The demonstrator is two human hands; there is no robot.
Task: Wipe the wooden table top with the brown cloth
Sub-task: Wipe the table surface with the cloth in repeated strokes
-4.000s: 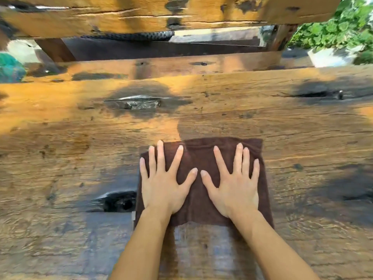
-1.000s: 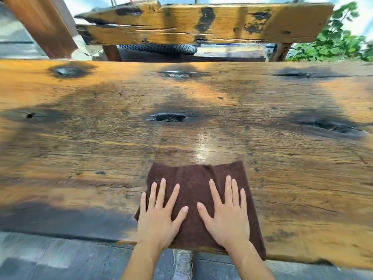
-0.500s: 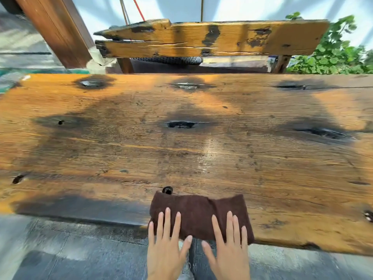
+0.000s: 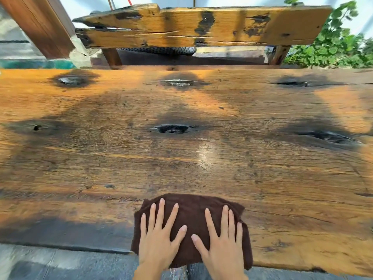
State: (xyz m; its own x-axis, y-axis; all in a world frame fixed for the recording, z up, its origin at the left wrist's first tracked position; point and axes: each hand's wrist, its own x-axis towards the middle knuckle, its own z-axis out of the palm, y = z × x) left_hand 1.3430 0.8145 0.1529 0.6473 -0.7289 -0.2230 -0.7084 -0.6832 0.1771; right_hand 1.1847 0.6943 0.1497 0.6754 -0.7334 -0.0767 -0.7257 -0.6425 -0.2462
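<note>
The brown cloth (image 4: 193,217) has slid forward from the desk's (image 4: 201,158) near edge, though its rear hem overhangs. The left hand (image 4: 158,242) and right hand (image 4: 221,245) press it flat, fingers spread. Even pressure should stop it bunching.

Frame crops 2 forearms (image 4: 146,274); blurred shape (image 4: 178,272) between, perhaps a shoe.

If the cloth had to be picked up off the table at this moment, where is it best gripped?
Probably its near edge, pinched from the person's side: that edge of the cloth hangs over the table rim, while the rest lies flat under the left hand and right hand.
</note>
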